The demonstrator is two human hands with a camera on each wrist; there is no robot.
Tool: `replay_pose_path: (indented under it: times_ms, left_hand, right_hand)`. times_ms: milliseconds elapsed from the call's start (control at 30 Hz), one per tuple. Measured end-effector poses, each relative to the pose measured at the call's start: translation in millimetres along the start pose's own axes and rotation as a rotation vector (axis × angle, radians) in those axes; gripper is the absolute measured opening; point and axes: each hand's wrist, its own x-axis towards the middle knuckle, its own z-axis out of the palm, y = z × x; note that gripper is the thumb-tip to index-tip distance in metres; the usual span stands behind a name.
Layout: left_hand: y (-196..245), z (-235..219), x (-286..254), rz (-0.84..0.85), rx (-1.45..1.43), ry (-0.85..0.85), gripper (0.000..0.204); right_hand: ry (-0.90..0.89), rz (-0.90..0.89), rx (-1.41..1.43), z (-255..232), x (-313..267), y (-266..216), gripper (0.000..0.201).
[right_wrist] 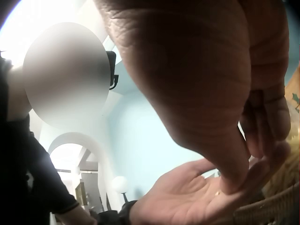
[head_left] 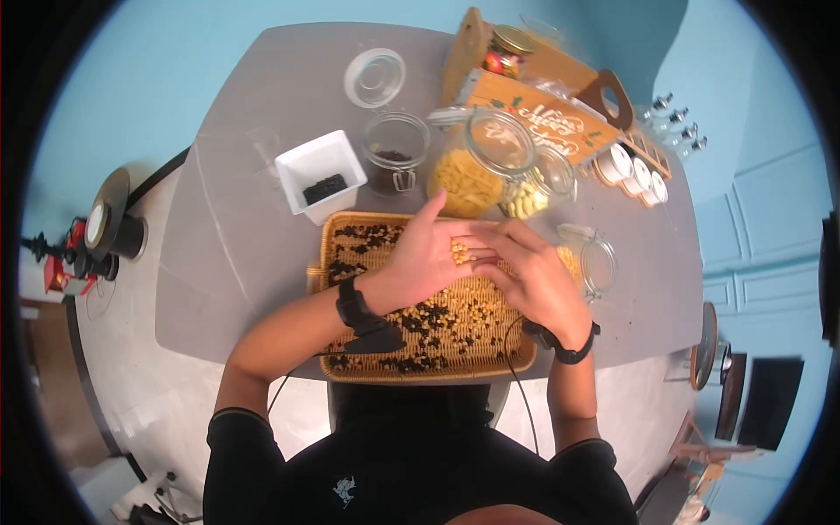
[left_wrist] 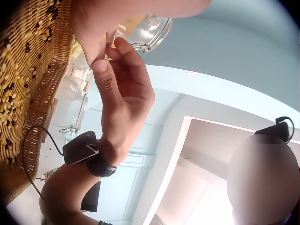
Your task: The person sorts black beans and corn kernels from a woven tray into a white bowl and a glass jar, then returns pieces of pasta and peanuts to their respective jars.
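Note:
Palm up, the left hand (head_left: 424, 262) (left_wrist: 93, 23) (right_wrist: 183, 197) is over the wicker basket (head_left: 328, 254) (left_wrist: 58, 70), its fingers extended and yellow kernels (head_left: 461, 252) lying on it. The right hand (head_left: 547, 284) (left_wrist: 124, 91) (right_wrist: 187, 75) reaches over that palm from the right, fingers bent and thumb touching the left hand. Whether a kernel is between its fingertips is hidden. Black and yellow grains (head_left: 429, 319) (left_wrist: 9, 103) lie scattered across the basket below both hands.
Behind the basket stand a white square bowl (head_left: 322, 206) with black grains, a jar (head_left: 385, 179) of dark grains, a large jar (head_left: 464, 184) of yellow pieces and a smaller jar (head_left: 528, 199). An open jar (head_left: 597, 262) lies right; a wooden crate (head_left: 551, 114) stands behind.

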Motion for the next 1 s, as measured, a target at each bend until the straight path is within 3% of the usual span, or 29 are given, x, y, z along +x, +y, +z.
replay_pose_path:
  times_ms: [67,100,233,333,400,433,533,700,800,833,933,967,1000]
  left_hand:
    - [0.9,2.9,-2.2,-0.03,0.011,-0.026,0.095]
    - [1.7,2.4,-2.8,-0.048,0.008,-0.031,0.093]
    - [1.6,4.6,-5.0,-0.088,0.075,0.031,0.089]
    - [5.0,3.2,-4.3,-0.131,0.136,0.047,0.082]
    - [4.1,14.1,-6.5,-0.173,0.155,0.093,0.077]
    - [5.8,13.8,-7.7,-0.18,0.199,0.006,0.072]
    - [3.4,30.1,-10.9,-0.089,0.382,0.042,0.067]
    - [7.2,23.2,-4.6,0.003,0.327,0.208,0.056]
    - [5.6,6.9,-1.5,-0.016,0.19,0.121,0.049]
    - [-14.1,53.4,5.0,0.075,0.327,0.419,0.035]
    - [-24.4,77.1,18.6,0.103,0.175,0.048,0.03]
    - [-31.6,98.5,22.5,0.156,0.139,0.197,0.044]
    - [-36.3,107.4,28.8,0.18,0.147,0.113,0.048]
  right_hand:
    - [0.054,-0.044,0.145,6.8,-1.6,3.1,0.034]
    - [0.025,-0.113,0.05,3.0,-0.6,5.5,0.033]
    - [-0.085,-0.06,0.186,1.4,1.4,14.8,0.026]
    - [-0.065,-0.014,0.252,-5.8,4.1,18.1,0.025]
    - [0.048,-0.11,0.157,-15.7,7.3,21.9,0.025]
    - [0.108,-0.127,0.142,-25.8,7.8,18.1,0.026]
    - [0.365,-0.253,0.108,-62.5,-1.4,-2.7,0.025]
    - [0.907,-0.528,-0.062,-119.4,-48.0,-22.4,0.021]
    - [1.145,-0.563,0.006,-132.5,-95.4,-5.7,0.024]
    - [1.224,-0.563,0.099,-132.7,-110.1,-0.2,0.027]
    - [1.461,-0.623,0.355,-131.7,-141.5,-0.2,0.034]
    - [1.544,-0.657,0.424,-133.2,-147.7,-3.3,0.032]
    - [1.644,-0.657,0.416,-135.0,-151.4,-7.0,0.03]
